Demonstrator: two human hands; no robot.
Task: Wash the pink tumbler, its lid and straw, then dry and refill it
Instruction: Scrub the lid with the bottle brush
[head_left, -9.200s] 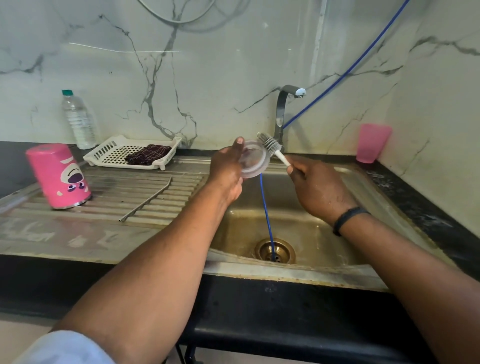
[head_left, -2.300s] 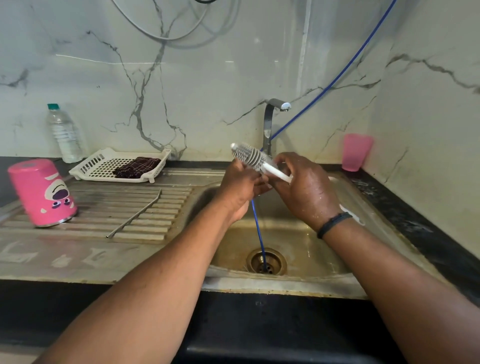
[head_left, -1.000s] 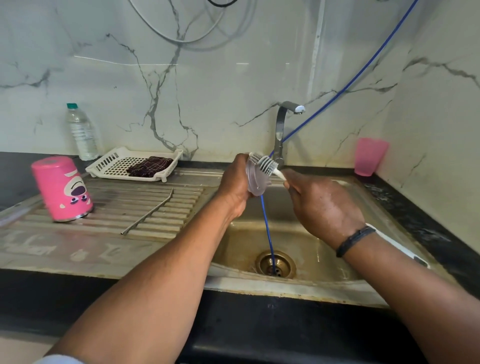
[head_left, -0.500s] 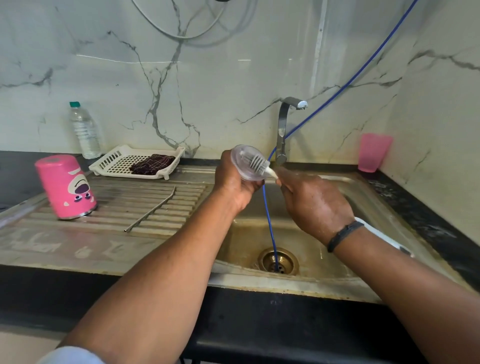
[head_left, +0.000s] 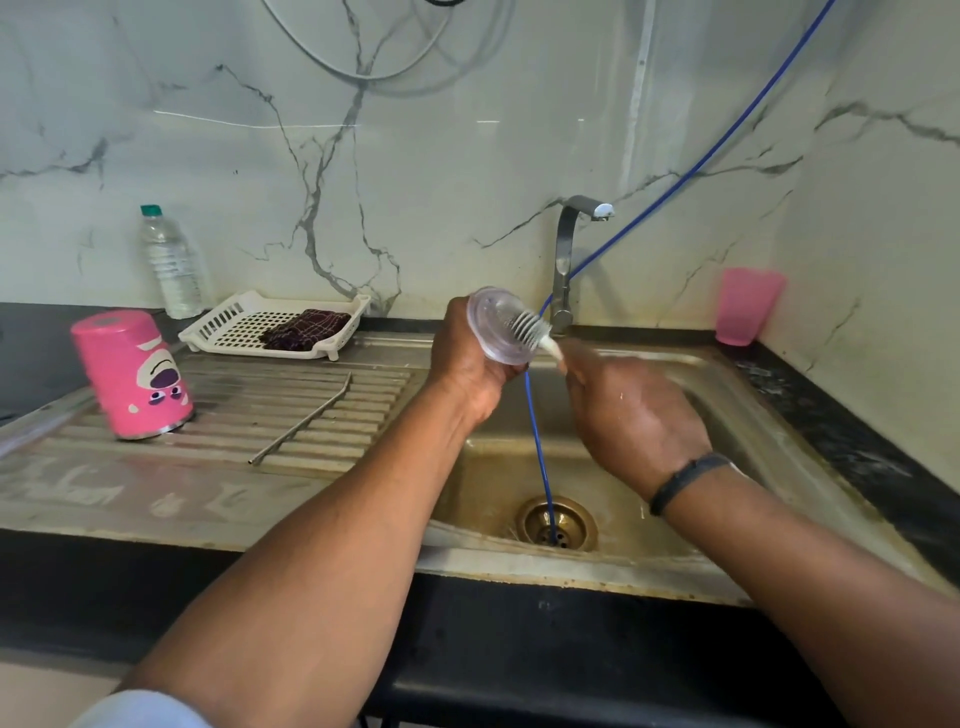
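Note:
Over the sink, my left hand (head_left: 470, 364) grips the clear round lid (head_left: 493, 327), its face turned toward me. My right hand (head_left: 631, 415) holds the white handle of a bottle brush (head_left: 527, 328), whose bristles lie against the lid. The hand is motion-blurred. The pink tumbler (head_left: 132, 374) stands upside down on the left of the ribbed drainboard. A metal straw (head_left: 301, 421) lies on the drainboard between the tumbler and the sink.
The steel sink (head_left: 737, 415) has a drain with a blue hose (head_left: 537, 447) running into it, past the tap (head_left: 569, 260). A white tray (head_left: 234, 322) holding a dark cloth and a water bottle (head_left: 171, 262) stand at the back left. A pink cup (head_left: 745, 306) sits back right.
The lid has turned from edge-on to face me, and the brush head has shifted across its face. The tumbler and straw have stayed in place.

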